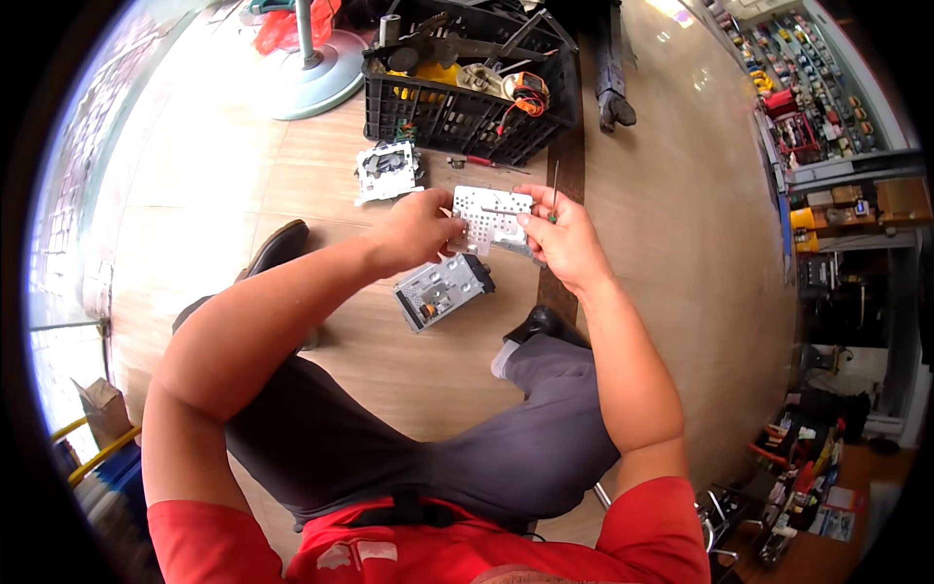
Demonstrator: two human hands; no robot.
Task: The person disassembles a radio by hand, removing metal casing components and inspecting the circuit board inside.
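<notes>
Between both hands is a perforated metal plate [479, 209], silvery with rows of round holes. My left hand [420, 232] grips its left edge, fingers closed. On its right edge, my right hand [564, 238] pinches the plate and also holds a thin screwdriver [555, 209] with a green handle, shaft pointing up and away. Just below the plate, a grey metal device chassis [443, 290] lies tilted on the floor, a small orange part inside it. Beyond my left hand sits a white and black mechanism [387, 173], its inner parts exposed.
A black plastic crate [457, 122] full of tools stands ahead, with an orange multimeter [526, 92] at its right corner. A red-handled screwdriver [484, 162] lies before it. A round stand base [336, 83] is at far left. Crowded shelves [808, 88] line the right.
</notes>
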